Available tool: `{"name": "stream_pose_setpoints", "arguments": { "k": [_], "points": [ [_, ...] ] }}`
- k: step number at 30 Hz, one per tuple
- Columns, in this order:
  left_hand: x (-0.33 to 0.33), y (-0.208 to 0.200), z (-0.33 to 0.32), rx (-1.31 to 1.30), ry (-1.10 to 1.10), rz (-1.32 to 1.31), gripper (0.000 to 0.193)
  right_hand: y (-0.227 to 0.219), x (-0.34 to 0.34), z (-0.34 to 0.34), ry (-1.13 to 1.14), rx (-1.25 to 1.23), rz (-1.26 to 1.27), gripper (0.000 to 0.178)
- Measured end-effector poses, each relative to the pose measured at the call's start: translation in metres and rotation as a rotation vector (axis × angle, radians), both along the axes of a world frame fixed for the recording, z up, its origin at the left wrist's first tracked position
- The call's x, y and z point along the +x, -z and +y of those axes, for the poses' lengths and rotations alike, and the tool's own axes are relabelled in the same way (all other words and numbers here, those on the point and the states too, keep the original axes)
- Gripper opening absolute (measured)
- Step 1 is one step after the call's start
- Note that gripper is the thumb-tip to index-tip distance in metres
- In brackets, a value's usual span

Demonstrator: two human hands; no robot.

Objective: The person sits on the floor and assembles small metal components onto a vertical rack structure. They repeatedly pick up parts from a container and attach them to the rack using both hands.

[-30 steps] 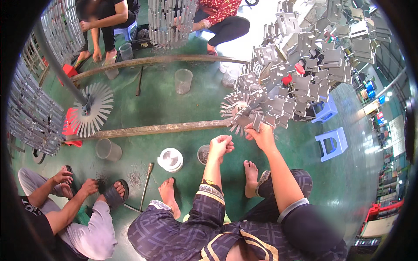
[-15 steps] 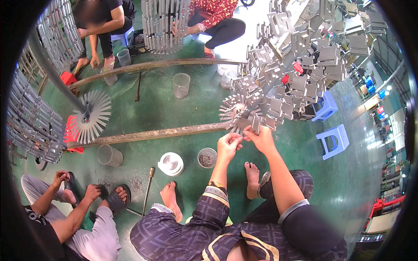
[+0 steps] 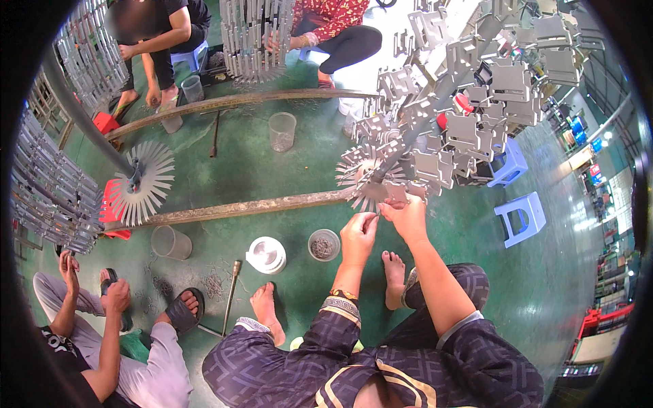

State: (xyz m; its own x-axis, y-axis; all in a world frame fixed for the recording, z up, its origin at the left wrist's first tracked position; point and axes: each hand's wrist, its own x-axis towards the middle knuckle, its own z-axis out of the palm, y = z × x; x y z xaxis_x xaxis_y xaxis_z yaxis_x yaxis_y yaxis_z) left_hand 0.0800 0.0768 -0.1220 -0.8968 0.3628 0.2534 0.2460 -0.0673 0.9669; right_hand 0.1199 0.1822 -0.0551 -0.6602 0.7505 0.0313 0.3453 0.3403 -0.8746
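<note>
A tall rack hung with many grey metal brackets (image 3: 469, 134) rises in front of me, above a spoked metal disc (image 3: 364, 178) with flat radiating fingers. My right hand (image 3: 408, 221) is closed at the rack's lowest brackets, its thumb and fingers pinching the edge of a small grey metal bracket (image 3: 396, 192). Just left of it, and slightly lower, my left hand (image 3: 358, 238) is closed with thumb and fingertips together. Whatever it pinches is too small to make out. A clear tub (image 3: 324, 245) with small metal pieces stands on the floor below my left hand.
A white lidded bucket (image 3: 266, 256) stands left of the tub, near a metal rod (image 3: 232, 292). A wooden beam (image 3: 252, 207) crosses ahead. Blue stools (image 3: 521, 219) are at the right. A co-worker's hands (image 3: 117, 296) are at the left; two more people work beyond the beams.
The brackets on the rack have shifted, as if it turned slightly. My left hand has turned and drawn slightly down from my right. The left co-worker's hands have moved, one rising toward their rack.
</note>
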Motion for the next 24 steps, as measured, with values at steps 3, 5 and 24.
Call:
{"name": "stream_pose_setpoints", "arguments": {
  "k": [3, 5, 24],
  "points": [
    [-0.012, 0.021, -0.010, 0.065, 0.126, -0.399, 0.014, -0.003, -0.002, 0.002, -0.023, 0.007, -0.009, 0.020],
    [-0.022, 0.031, -0.015, 0.102, 0.210, -0.677, 0.014, -0.003, -0.002, 0.004, -0.019, 0.003, -0.003, 0.019],
    [-0.060, 0.032, 0.033, 0.030, 0.710, -1.025, 0.026, 0.004, -0.003, 0.029, 0.047, -0.075, -0.046, 0.019]
  ]
}}
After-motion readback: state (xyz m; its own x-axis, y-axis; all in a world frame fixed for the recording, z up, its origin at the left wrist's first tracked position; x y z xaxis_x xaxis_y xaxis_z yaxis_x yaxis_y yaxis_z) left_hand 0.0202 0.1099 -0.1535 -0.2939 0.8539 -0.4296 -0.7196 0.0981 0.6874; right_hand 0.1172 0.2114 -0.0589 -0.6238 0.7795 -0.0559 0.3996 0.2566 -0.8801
